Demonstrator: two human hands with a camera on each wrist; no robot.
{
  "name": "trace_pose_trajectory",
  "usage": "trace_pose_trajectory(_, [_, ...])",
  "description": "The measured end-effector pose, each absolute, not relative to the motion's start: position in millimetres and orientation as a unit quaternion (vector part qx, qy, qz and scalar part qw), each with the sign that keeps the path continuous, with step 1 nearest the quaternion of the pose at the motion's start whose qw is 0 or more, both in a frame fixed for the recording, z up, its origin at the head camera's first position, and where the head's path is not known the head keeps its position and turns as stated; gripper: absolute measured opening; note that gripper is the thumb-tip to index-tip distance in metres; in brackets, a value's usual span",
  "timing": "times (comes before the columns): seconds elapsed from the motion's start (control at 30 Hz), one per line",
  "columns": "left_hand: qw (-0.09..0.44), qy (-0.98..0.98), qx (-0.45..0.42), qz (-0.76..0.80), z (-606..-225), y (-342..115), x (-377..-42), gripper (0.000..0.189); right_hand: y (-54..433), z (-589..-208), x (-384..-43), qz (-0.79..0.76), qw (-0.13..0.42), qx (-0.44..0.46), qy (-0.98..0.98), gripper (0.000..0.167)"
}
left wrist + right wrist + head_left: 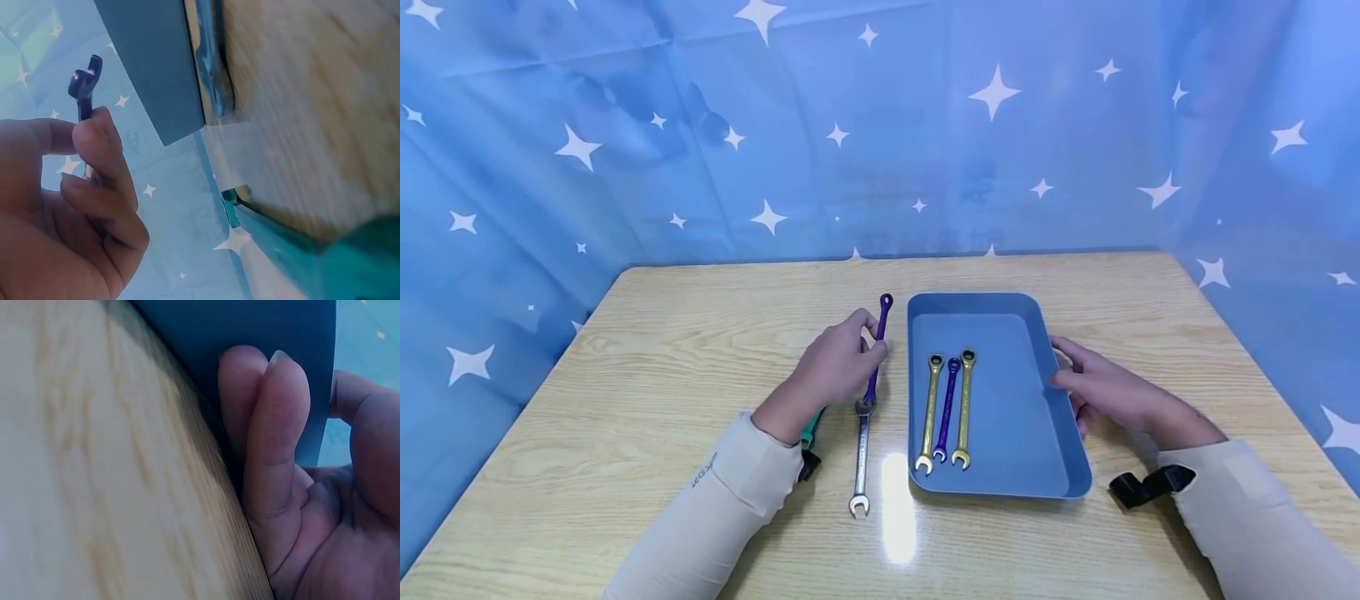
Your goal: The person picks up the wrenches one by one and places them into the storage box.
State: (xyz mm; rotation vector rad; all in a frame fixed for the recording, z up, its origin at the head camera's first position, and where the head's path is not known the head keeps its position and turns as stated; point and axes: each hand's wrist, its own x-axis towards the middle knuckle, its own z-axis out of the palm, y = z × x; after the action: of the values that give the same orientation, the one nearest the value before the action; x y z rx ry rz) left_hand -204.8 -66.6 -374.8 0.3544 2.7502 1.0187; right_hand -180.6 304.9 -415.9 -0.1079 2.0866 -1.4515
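My left hand (838, 362) pinches a purple combination wrench (882, 321) between thumb and fingers, just left of the tray; its open end (84, 81) pokes past the fingers in the left wrist view. On the table below it lies a silver wrench (862, 458). A green wrench (808, 432) is partly hidden by the left wrist. My right hand (1112, 387) grips the right wall of a blue-grey tray (1015, 417), thumb at the rim and fingers (275, 437) against the outside. Inside the tray, a purple wrench (947, 412) lies between two yellow wrenches (931, 412).
The wooden table (700, 333) extends around the tray on all sides. Behind it hangs a blue curtain (880, 150) with white stars. Black straps with small devices (1142, 487) sit at both wrists.
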Motion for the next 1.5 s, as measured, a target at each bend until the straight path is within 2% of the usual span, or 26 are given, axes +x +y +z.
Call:
trace_pose_trajectory(0.6, [0.118, 0.895, 0.135, 0.408, -367, -64, -196, 0.014, 304, -415, -181, -0.556, 0.311, -0.043, 0.77, 0.082])
trace_pose_trajectory(0.97, [0.178, 0.831, 0.157, 0.504, -368, -56, -196, 0.013, 303, -414, -181, -0.555, 0.316, -0.046, 0.768, 0.083])
trace_pose_trajectory(1.33, [0.18, 0.833, 0.209, 0.479, -368, -34, -188, 0.012, 304, -414, -181, -0.557, 0.313, -0.046, 0.768, 0.082])
trace_pose_trajectory(1.5, [0.2, 0.831, 0.223, 0.469, -369, -25, -187, 0.012, 304, -417, -181, -0.561, 0.318, -0.048, 0.763, 0.082])
